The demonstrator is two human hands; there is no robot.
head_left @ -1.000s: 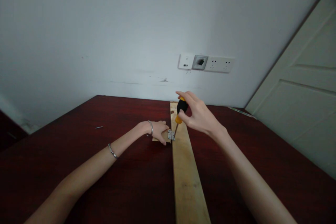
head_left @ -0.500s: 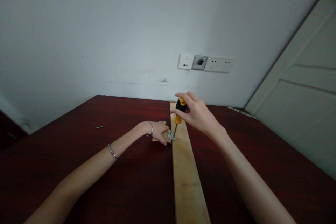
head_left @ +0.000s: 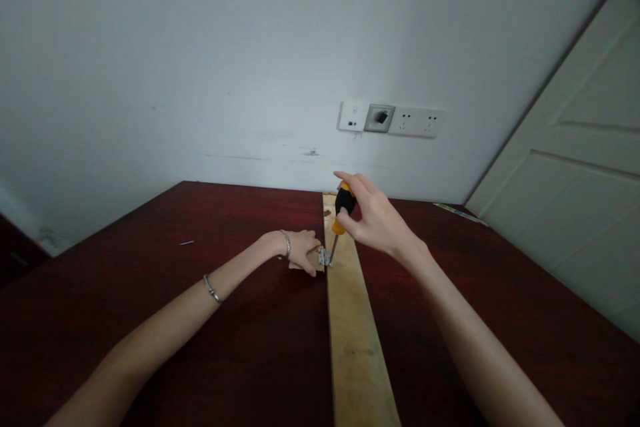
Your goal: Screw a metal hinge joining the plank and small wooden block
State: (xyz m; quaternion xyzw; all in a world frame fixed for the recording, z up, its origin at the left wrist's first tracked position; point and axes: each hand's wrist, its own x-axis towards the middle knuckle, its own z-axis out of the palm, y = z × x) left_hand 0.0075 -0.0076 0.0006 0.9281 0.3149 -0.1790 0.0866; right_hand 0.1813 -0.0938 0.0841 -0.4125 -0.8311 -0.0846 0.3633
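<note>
A long pale wooden plank [head_left: 353,320] lies lengthwise on the dark red table. Against its left edge is a short piece of wood [head_left: 313,258], held down under my left hand [head_left: 301,247], thumb on the near side and fingers on the far side. A small metal hinge [head_left: 323,257] bridges the two pieces. My right hand [head_left: 374,219] grips a yellow and black screwdriver [head_left: 345,203] by its handle, slightly tilted. Its tip meets the hinge's right side on the plank; the screw head there is too small to make out.
A small thin metal piece [head_left: 187,243] lies on the table [head_left: 235,213] at the left. Behind the table is a white wall with sockets [head_left: 413,122]. A flat strip [head_left: 460,214] lies at the back right edge, near a white door [head_left: 575,167].
My right thumb has moved inward and down against the screwdriver's handle, and the fingers have shifted round it. The left hand, hinge and plank stay in place.
</note>
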